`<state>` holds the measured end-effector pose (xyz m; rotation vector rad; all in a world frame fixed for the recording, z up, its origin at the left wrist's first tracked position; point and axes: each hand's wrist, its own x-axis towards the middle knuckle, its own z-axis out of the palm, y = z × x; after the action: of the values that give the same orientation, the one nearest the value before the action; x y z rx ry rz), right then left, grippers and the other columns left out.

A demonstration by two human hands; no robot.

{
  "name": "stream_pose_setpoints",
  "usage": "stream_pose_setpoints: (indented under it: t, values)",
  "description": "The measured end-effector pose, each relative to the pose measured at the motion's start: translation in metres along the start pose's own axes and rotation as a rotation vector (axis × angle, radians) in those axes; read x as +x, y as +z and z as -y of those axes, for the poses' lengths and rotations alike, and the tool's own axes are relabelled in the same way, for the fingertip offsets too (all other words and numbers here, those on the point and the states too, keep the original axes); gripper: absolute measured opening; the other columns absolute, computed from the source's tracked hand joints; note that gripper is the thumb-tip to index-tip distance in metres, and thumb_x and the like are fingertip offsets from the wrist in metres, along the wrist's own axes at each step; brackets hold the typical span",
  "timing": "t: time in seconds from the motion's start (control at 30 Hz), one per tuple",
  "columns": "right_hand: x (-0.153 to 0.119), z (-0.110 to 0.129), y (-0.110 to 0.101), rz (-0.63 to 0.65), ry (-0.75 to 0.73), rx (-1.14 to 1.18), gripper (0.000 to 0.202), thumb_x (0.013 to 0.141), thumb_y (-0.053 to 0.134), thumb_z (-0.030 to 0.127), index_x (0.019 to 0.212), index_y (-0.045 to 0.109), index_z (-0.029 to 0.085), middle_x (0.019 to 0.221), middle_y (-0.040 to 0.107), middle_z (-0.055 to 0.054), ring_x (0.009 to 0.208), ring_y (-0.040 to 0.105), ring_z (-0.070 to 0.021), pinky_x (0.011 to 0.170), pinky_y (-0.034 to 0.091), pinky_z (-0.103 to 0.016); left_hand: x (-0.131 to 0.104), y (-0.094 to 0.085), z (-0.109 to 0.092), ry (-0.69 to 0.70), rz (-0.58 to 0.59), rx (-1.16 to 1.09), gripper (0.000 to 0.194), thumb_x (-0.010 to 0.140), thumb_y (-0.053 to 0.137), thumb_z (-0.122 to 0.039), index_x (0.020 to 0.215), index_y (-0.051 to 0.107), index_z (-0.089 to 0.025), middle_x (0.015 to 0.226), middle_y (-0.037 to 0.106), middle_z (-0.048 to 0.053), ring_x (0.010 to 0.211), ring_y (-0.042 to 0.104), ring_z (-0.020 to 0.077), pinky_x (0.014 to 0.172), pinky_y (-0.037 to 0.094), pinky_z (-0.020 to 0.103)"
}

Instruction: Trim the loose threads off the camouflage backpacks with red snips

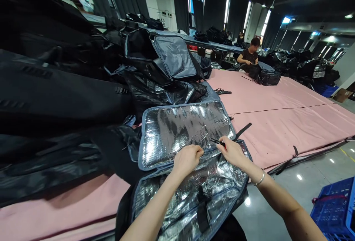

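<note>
An open bag with a shiny silver lining (191, 200) lies in front of me, its silver-lined flap (183, 126) folded back with grey-blue edging. My left hand (189, 156) is closed in a pinch at the seam between flap and bag; what its fingertips hold is too small to make out. Just to the right, my right hand (231, 151) grips small black snips (217, 142) with a bit of red on them, their tip pointing left over the flap's lower edge. A bracelet circles my right wrist.
Black bags (138, 81) are heaped at the left and behind, one open with a grey lining (176, 56). A pink-covered table (277, 115) stretches right, where a person (250, 54) handles a black bag (267, 76). A blue crate (334, 207) stands at the lower right.
</note>
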<state>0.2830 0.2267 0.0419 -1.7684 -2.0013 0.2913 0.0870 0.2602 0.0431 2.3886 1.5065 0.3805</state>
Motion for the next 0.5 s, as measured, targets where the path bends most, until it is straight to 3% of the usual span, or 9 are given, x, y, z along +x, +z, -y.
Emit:
stream_pose_setpoints:
  t: [0.1, 0.2, 0.37, 0.5]
  values:
    - [0.001, -0.004, -0.004, -0.099, -0.282, -0.153, 0.017, 0.091, 0.05, 0.026, 0.106, 0.056, 0.02, 0.095, 0.06, -0.006, 0.086, 0.052, -0.0195, 0.071, 0.036, -0.028, 0.005, -0.006, 0.002, -0.019, 0.063, -0.021, 0.021, 0.082, 0.045, -0.024, 0.07, 0.062, -0.022, 0.078, 0.067, 0.002, 0.069, 0.059, 0.0177, 0.054, 0.032, 0.026]
    - [0.006, -0.009, -0.006, -0.113, -0.49, -0.252, 0.014, 0.09, 0.05, 0.021, 0.102, 0.058, 0.02, 0.096, 0.06, -0.006, 0.084, 0.048, -0.0185, 0.07, 0.034, -0.029, 0.008, -0.008, 0.004, -0.03, 0.105, -0.041, 0.021, 0.081, 0.045, -0.023, 0.068, 0.06, -0.022, 0.073, 0.066, 0.001, 0.066, 0.059, 0.017, 0.053, 0.03, 0.025]
    - [0.014, -0.012, -0.009, -0.136, -0.636, -0.378, 0.02, 0.094, 0.043, 0.014, 0.102, 0.06, 0.02, 0.096, 0.061, -0.005, 0.083, 0.046, -0.0173, 0.068, 0.029, -0.031, 0.009, -0.007, 0.008, -0.034, 0.119, -0.068, 0.023, 0.082, 0.041, -0.028, 0.071, 0.061, -0.023, 0.073, 0.066, 0.002, 0.067, 0.059, 0.0188, 0.054, 0.031, 0.026]
    - [0.021, -0.015, -0.012, -0.081, -0.737, -0.405, 0.022, 0.096, 0.039, 0.015, 0.102, 0.06, 0.022, 0.095, 0.062, -0.003, 0.085, 0.045, -0.0169, 0.068, 0.027, -0.032, 0.009, -0.005, 0.01, -0.017, 0.115, -0.079, 0.025, 0.082, 0.039, -0.03, 0.072, 0.061, -0.023, 0.073, 0.067, 0.003, 0.067, 0.059, 0.0204, 0.053, 0.031, 0.026]
